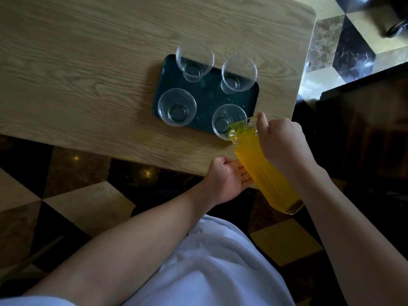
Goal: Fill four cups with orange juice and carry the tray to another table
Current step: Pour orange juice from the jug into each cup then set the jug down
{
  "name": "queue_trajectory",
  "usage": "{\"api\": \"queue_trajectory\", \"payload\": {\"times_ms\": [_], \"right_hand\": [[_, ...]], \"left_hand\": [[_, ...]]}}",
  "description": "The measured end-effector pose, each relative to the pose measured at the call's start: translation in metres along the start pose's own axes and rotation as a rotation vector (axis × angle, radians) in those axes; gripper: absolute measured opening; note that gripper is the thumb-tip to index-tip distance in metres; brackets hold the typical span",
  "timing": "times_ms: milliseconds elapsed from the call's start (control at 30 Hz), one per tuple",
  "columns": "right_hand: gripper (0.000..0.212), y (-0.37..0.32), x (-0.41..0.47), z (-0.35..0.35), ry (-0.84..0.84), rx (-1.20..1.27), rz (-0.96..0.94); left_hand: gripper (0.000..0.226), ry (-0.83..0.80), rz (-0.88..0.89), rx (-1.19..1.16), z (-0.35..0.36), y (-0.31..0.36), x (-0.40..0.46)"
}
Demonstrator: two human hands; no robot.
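A pale wood-grain tabletop (88, 62) fills the upper part of the view, above a checkered marble floor (66, 206). Near the tabletop's right front corner lies a dark green rectangular tray (205, 96) holding four clear plastic cups, all upright and apart from one another: far left cup (194, 60), far right cup (238, 74), near left cup (177, 107) and near right cup (227, 120). None holds visible juice. A glass pitcher (265, 171) full of orange juice tilts over the tabletop's front edge, its spout over the near right cup's rim. The right hand (284, 144) has its grip curled round the pitcher's handle side near the top. The left hand (227, 177) supports the pitcher's lower side, fingers extended against the glass.
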State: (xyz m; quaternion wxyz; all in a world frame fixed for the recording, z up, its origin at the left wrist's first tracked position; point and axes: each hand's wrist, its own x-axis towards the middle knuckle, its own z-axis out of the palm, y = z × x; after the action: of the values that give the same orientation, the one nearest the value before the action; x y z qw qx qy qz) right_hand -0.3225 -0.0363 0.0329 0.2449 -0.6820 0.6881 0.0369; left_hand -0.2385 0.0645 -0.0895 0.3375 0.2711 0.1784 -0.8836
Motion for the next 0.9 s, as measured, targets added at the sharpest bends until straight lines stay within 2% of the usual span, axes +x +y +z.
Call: {"api": "queue_trajectory", "payload": {"times_ms": [900], "right_hand": [[0.067,-0.0019,-0.0001,0.0014,-0.02,0.023,0.025]], "left_hand": [[0.062,0.004,-0.003,-0.004,0.0017,-0.0007,-0.0013]]}}
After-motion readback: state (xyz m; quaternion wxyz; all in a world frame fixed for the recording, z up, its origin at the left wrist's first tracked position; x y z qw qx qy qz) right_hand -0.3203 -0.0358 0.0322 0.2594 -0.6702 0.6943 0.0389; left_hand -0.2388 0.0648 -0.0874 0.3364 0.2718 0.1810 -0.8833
